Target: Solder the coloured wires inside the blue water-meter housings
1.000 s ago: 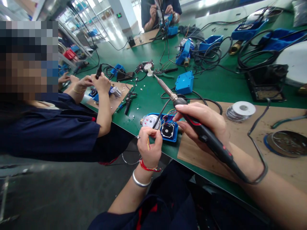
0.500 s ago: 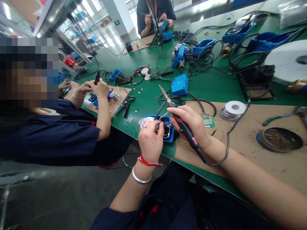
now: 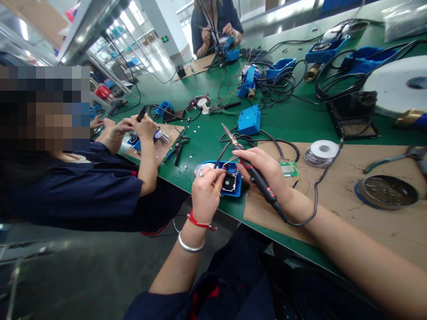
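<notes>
My right hand (image 3: pixel 271 171) is wrapped round the black handle of a soldering iron (image 3: pixel 263 186), its bare metal tip pointing up and away to the left. The fingertips of that hand also reach the edge of an open blue housing (image 3: pixel 237 192). My left hand (image 3: pixel 206 193) is closed in a pinch over the housing, and thin yellow wires (image 3: pixel 217 190) stick out from its fingers. Inside the housing lie a black part with a round centre (image 3: pixel 228 182) and several coloured wires. A round pale dial (image 3: pixel 204 168) is partly hidden behind my left hand.
A green circuit board (image 3: pixel 288 169), a solder spool (image 3: pixel 322 152), a round tin (image 3: pixel 388 192) and pliers (image 3: pixel 387 161) lie on brown board at right. Beyond are a blue cover (image 3: pixel 249 119), cables and an iron stand (image 3: pixel 355 120). Co-workers sit left and opposite.
My left hand has drawn slightly left and toward me, uncovering more of the black part in the housing. The soldering iron stays almost where it was.
</notes>
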